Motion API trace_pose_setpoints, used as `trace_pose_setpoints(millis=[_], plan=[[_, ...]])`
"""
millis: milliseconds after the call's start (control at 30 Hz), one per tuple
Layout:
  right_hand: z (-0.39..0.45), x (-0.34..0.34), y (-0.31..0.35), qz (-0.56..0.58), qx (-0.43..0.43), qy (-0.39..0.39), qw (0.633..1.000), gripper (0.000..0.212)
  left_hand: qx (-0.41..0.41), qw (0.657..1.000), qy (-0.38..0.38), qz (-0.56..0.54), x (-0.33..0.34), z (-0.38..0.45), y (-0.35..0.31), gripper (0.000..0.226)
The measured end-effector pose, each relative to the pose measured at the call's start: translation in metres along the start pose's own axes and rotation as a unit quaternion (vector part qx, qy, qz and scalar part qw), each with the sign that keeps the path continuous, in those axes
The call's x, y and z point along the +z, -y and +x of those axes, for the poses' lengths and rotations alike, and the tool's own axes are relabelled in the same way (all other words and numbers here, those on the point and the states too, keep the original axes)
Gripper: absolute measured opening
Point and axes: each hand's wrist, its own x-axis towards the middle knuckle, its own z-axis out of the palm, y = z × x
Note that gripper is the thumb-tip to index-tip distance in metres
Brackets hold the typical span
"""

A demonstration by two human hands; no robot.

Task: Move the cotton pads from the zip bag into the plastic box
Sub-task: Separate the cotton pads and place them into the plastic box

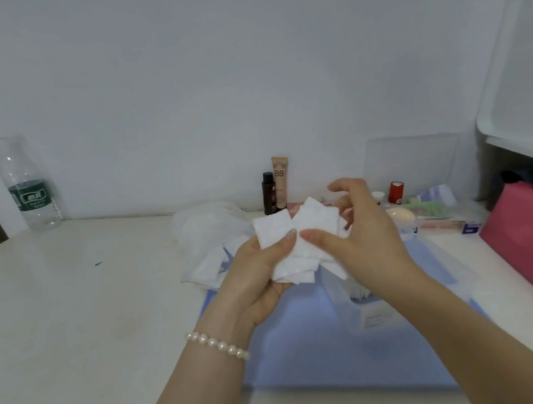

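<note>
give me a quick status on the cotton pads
Left hand grips cotton pads; right hand fingers pinch the same bunch. Held above plastic box, not yet in. Nothing in the way.

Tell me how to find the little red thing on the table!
Start at the white wall behind the table and look along its foot to the right of the hands. Past the tall BB tube and the dark bottle, among the small toiletries, stands the little red container. It is the only bright red, stubby, upright thing there.
</note>
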Motion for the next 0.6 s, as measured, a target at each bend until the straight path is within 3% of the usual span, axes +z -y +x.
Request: trace_pose_setpoints(millis=[100,200,367,500,600], plan=[[0.01,-0.004,-0.01,-0.048,-0.112,-0.023,0.992,0.043,0.001,0.998,0.015,-0.056,-0.002,0.001,-0.002,0.033],[0.014,-0.005,-0.016,-0.035,-0.135,-0.043,0.989,0.027,-0.009,0.995,0.039,-0.086,0.0,0.0,-0.003,0.033],[0.012,-0.009,-0.007,0.003,-0.153,-0.056,0.987,0.039,-0.023,0.99,0.041,-0.13,0.004,0.003,0.002,0.027],[0.018,-0.02,-0.008,0.137,-0.046,-0.026,0.989,0.03,-0.044,0.985,0.045,-0.159,0.002,0.005,0.005,0.033],[0.022,-0.027,-0.011,0.275,0.046,-0.019,0.96,0.021,-0.06,0.984,0.028,-0.168,0.002,0.006,0.008,0.036]])
